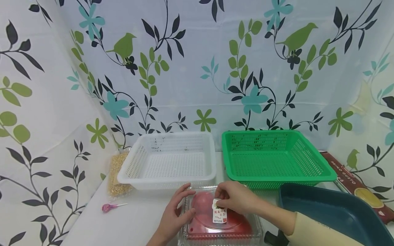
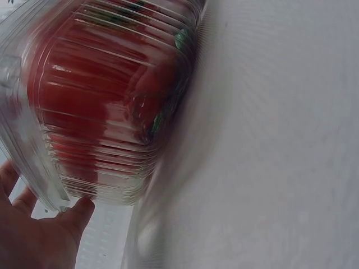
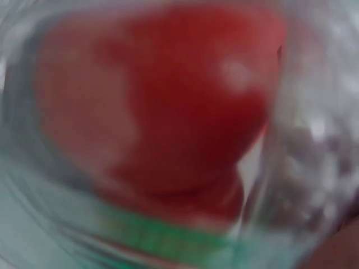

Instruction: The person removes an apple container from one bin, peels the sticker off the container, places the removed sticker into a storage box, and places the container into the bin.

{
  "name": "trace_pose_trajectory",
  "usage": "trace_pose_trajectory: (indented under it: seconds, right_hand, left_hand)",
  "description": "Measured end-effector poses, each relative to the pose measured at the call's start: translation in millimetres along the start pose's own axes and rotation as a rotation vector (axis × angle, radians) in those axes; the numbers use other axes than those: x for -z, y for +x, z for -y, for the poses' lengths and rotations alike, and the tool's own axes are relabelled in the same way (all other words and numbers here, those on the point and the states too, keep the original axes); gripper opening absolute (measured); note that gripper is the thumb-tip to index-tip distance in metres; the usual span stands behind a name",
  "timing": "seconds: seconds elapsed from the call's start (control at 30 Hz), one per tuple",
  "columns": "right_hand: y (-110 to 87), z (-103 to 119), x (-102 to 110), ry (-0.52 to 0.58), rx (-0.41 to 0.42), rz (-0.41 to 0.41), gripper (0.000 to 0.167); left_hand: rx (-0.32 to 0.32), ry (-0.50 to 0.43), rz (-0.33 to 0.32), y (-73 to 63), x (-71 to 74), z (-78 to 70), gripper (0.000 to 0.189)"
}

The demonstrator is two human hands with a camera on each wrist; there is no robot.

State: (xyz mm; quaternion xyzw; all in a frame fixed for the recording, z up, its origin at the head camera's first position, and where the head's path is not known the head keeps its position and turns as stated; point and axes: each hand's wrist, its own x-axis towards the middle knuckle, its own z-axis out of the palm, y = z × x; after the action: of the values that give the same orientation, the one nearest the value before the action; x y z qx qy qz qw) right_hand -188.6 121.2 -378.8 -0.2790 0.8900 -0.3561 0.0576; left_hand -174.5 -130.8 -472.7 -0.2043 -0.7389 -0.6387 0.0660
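Observation:
A clear plastic clamshell box (image 1: 234, 235) of tomatoes (image 1: 203, 201) lies at the table's front, below the two baskets. On its lid is a white paper label (image 1: 219, 216) with red writing. My right hand (image 1: 238, 198) pinches the label's upper end between thumb and curled fingers. At the box's left side, my left hand (image 1: 176, 213) touches the rim with spread fingers, thumb near the lid. The left wrist view shows the box's ribbed side and the left thumb (image 2: 78, 216) against its corner. Blurred tomatoes (image 3: 190, 101) fill the right wrist view through clear plastic.
Behind the box stand a white basket (image 1: 166, 181) and a green basket (image 1: 277, 177). A dark blue pan (image 1: 332, 212) sits right, near a brown package (image 1: 354, 188). To the left lie a bag of yellow kernels (image 1: 117, 174) and a lollipop (image 1: 107, 207).

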Motion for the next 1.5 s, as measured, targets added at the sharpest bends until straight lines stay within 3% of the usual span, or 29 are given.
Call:
trace_pose_trajectory:
  seconds: [0.47, 0.77, 1.0, 1.5]
  right_hand:
    - [1.8, 2, -3, -0.043, -0.035, -0.022, 0.017]
    - [-0.8, -4, 2, 0.097, 0.028, 0.018, 0.013]
    - [-1.4, -7, 3, 0.104, 0.024, 0.043, 0.009]
    - [-3.8, -9, 7, 0.176, 0.046, 0.063, 0.008]
  left_hand:
    - [-0.008, -0.014, 0.017, 1.2, -0.2, 0.0, 0.043]
    - [0.009, -0.012, 0.009, 0.7, 1.7, -1.7, 0.044]
    - [-0.019, -0.015, 0.021, -0.6, 1.1, -2.5, 0.041]
    - [0.006, -0.018, 0.021, 0.0, -0.9, -4.1, 0.043]
